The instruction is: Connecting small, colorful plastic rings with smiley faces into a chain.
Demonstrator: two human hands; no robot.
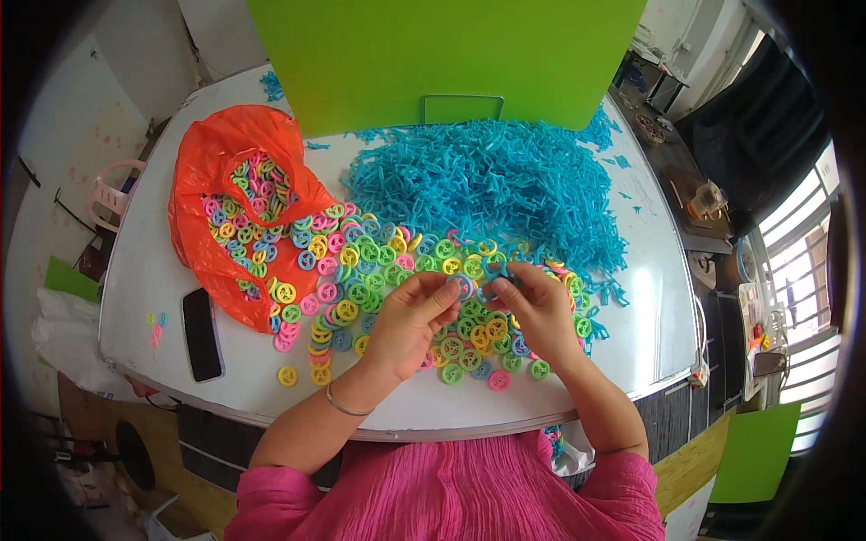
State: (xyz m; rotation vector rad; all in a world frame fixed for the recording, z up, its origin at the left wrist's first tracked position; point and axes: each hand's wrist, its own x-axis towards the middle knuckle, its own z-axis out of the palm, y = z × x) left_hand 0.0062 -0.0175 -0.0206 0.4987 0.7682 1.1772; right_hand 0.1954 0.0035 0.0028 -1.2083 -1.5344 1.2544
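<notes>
My left hand [406, 323] is closed, pinching a small plastic wheel [464, 286] at its fingertips. Close beside it, my right hand [543, 311] is closed on a small blue plastic piece [495, 269], branched in shape. Both hands hover over a spread of small spoked toy wheels [365, 270] in pink, yellow, green and blue. Just beyond lies a large heap of blue plastic pieces [487, 180]. Fingers partly cover the held parts, and I cannot tell whether the two touch.
An orange-red plastic bag [194, 171] of wheels gapes at the left of the white table [397, 420]. A black phone [203, 334] lies in front of it. Behind the heap stands a bright green panel [451, 63] with a metal handle [462, 96].
</notes>
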